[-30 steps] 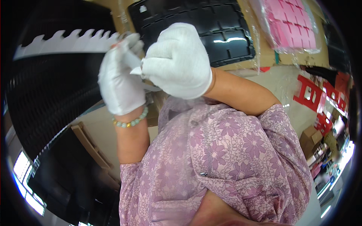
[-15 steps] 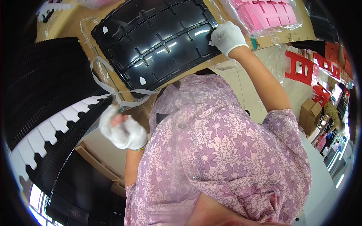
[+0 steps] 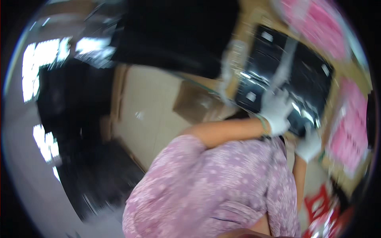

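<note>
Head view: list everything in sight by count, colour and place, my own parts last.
Panel: one, black, on the table
Strip: one, whitish, across the panel
Patches: three visible, white, on the panel
Packs: two, pink, top right and right
Table: one, tan, under the panel
Film: count unclear, clear, left of the panel
Box: one, brown, left of the hands
Dark masses: count unclear, black, top and left, blurred
Windows: several, bright white, far left
Floor: one, beige, centre left
Red object: at least one, lower right, blurred
Bracelet: one, greenish, left wrist
Top: one, purple, lower centre
Left hand: one, white-gloved, on the panel
Right hand: one, white-gloved, panel's near edge
</note>
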Available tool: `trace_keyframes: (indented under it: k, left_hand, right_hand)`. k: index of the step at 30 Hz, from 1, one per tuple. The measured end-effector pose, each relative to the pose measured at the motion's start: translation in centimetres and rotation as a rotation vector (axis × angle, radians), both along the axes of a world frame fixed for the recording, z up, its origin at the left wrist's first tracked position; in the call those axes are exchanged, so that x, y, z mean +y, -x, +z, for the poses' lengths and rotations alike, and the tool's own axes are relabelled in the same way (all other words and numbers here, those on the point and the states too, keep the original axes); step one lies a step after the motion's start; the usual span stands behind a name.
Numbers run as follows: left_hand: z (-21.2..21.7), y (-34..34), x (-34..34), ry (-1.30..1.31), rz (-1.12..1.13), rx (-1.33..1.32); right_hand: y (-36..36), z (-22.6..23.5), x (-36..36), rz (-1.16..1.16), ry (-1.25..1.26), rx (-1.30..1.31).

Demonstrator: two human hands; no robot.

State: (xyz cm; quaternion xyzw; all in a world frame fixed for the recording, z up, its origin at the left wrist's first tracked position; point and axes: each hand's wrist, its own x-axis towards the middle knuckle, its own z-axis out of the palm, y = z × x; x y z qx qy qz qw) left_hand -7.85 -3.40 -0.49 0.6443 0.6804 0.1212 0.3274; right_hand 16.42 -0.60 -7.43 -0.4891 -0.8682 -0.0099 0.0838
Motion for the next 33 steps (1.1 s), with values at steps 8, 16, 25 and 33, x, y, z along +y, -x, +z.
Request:
trace_keyframes:
  k: [8,16,25,33]
  left_hand:
    - [-1.8,1.6,-6.7,-0.116,0.544,-0.017]
    - [-5.3,8.1,-11.3,-0.285,1.084,-0.006]
    - [-3.3,5.2,-4.7,-0.21,0.77,-0.394]
    - [-4.3,6.7,-4.6,-0.138,0.674,-0.335]
  right_hand:
    - [0.4,2.8,-0.4,0.021,0.018,-0.285]
    - [1.1,3.6,0.9,0.104,0.141,-0.381]
    - [-2.1,-1.9,1.5,-0.072,0.028,-0.228]
    - [0.7,-0.6,-0.2,-0.203,0.09,-0.534]
